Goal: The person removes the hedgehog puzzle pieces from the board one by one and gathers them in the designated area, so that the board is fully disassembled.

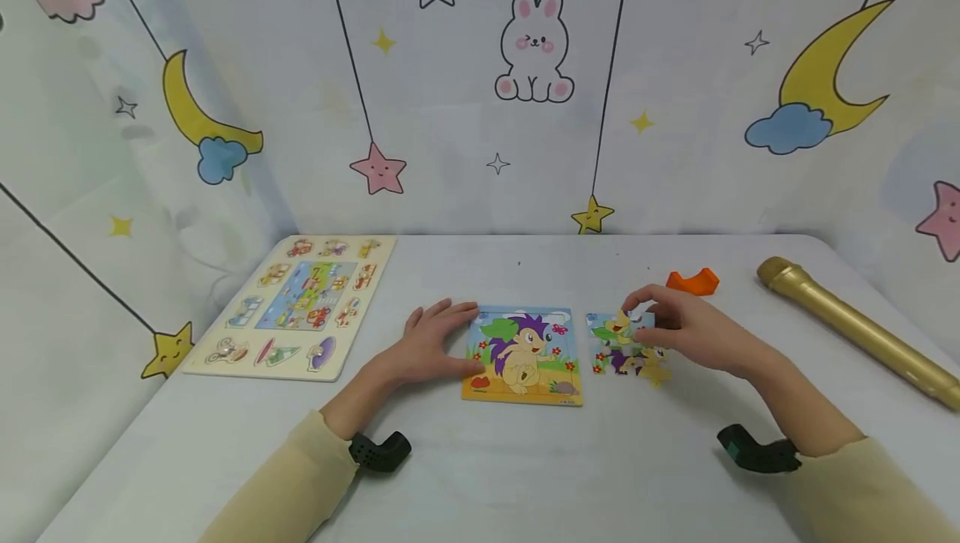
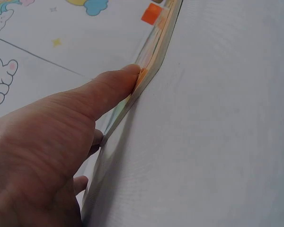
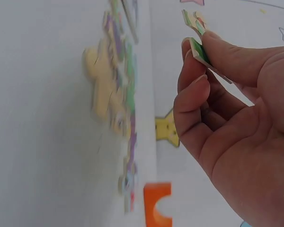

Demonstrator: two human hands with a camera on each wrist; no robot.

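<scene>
A square puzzle board with a purple-haired hedgehog picture lies flat on the table. My left hand is spread at its left side, the thumb on the front left part and the fingertips at the back left corner. In the left wrist view the straight thumb presses the board's edge. To the right of the board is a cluster of loose, colourful puzzle pieces. Over them my right hand pinches a small puzzle piece with green on it between thumb and index finger, the other fingers curled.
On the left lies a large cream picture board with several vehicle and toy pictures. An orange curved block sits behind my right hand. A gold microphone lies at the right edge. A patterned cloth wall closes off the back.
</scene>
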